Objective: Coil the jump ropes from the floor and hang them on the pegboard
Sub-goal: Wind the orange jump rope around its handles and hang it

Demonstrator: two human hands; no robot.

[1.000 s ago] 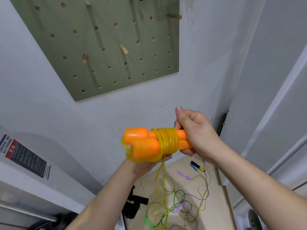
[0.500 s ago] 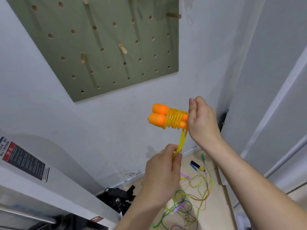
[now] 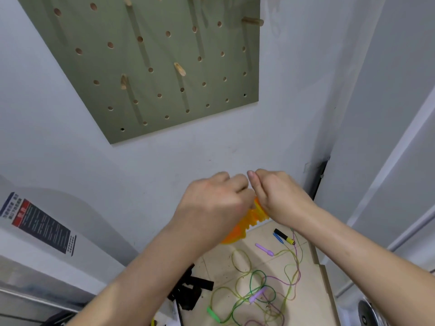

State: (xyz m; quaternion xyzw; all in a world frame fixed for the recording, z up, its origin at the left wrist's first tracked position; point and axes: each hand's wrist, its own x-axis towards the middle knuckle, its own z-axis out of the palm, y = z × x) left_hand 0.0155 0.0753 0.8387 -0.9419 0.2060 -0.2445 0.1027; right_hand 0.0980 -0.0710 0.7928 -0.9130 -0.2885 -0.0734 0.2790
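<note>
Two bare hands meet knuckle to knuckle, both curled tight around an orange rope (image 3: 250,219). The right hand (image 3: 280,198) is closed over one end of the bundle. The left hand (image 3: 216,201), slightly blurred, is clenched over the other end, its fingertips hidden. Only a ribbed stretch of wound cord and an orange bulge show, at six o'clock below the knuckles. The hands probably press together to keep the winds from springing loose, perhaps while tucking the cord's end, though I cannot see that.

At eleven o'clock from the hands, high on the wall, hangs a green pegboard (image 3: 164,95) with nothing on it. Its nearest wooden peg (image 3: 180,69) juts out, probably where the bundle is meant to go.

At five o'clock, on the floor (image 3: 310,267), a tangle (image 3: 259,285) of green, yellow and purple ropes lies uncoiled, so most of the job seems to be left.
</note>
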